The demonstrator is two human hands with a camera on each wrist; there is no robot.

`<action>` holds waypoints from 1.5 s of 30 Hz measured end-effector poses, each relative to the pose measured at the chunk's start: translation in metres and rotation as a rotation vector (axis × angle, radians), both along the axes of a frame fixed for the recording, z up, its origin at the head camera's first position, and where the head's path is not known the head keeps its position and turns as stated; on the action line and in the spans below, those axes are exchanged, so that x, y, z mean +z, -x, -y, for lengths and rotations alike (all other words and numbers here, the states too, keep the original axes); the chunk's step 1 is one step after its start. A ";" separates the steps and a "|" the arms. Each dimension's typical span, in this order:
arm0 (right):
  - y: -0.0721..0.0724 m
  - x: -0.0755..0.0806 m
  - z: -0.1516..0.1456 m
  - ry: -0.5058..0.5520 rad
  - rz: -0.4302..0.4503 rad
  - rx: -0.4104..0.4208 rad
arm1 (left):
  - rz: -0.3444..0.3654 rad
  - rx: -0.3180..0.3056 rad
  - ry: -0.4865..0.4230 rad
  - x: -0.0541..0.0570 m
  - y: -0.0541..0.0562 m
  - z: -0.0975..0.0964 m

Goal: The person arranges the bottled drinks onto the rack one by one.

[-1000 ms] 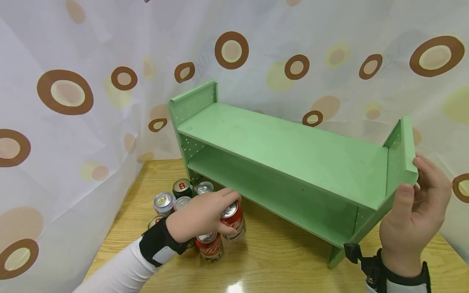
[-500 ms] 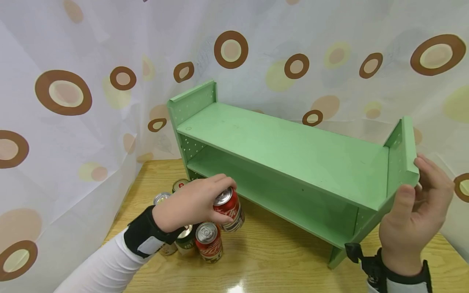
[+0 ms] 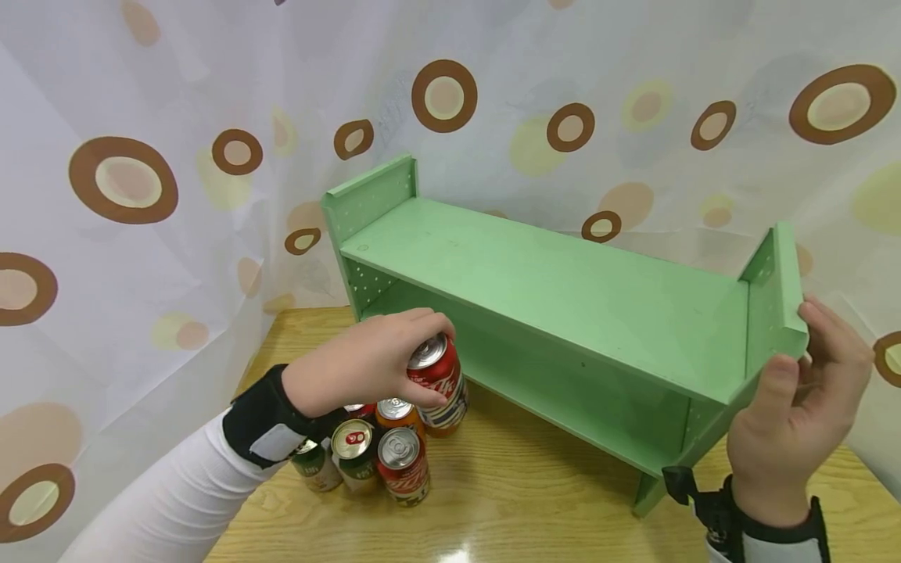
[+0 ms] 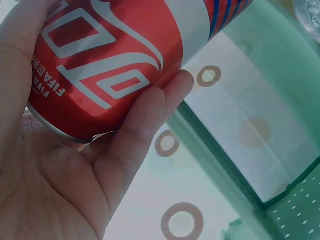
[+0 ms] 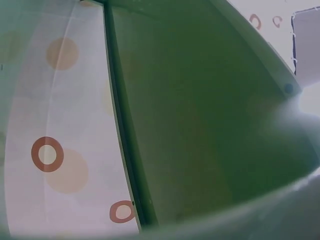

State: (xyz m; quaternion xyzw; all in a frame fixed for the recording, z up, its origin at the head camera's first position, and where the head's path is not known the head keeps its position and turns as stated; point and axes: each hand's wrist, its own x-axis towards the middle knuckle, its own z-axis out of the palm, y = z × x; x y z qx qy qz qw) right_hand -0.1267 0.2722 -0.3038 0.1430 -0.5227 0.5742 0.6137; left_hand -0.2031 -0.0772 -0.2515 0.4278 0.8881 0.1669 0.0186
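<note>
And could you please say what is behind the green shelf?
Behind the green shelf, a white patterned sheet is visible; what lies covered there cannot be seen.

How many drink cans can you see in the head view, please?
6 discernible: the held red can in the left hand; on the table, orange can, front red can, middle green can, leftmost green can and mostly hidden red can. That hand may hide more.

A red can (image 3: 438,381), silver end up, is held before the green two-tiered shelf (image 3: 549,289).
</note>
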 end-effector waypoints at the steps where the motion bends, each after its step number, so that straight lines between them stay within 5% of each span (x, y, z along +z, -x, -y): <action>1: 0.000 0.000 0.000 0.000 -0.001 0.001 | -0.006 -0.001 0.001 0.003 0.001 -0.001; 18: 0.002 -0.003 0.003 -0.048 0.012 -0.030 | -0.038 -0.020 0.022 0.046 0.012 -0.004; 30: 0.006 -0.003 0.005 -0.017 -0.021 0.004 | -0.066 -0.044 0.026 0.067 0.027 -0.019; 45: 0.004 -0.002 0.008 0.002 -0.047 0.030 | -0.053 -0.069 0.044 0.087 0.033 -0.033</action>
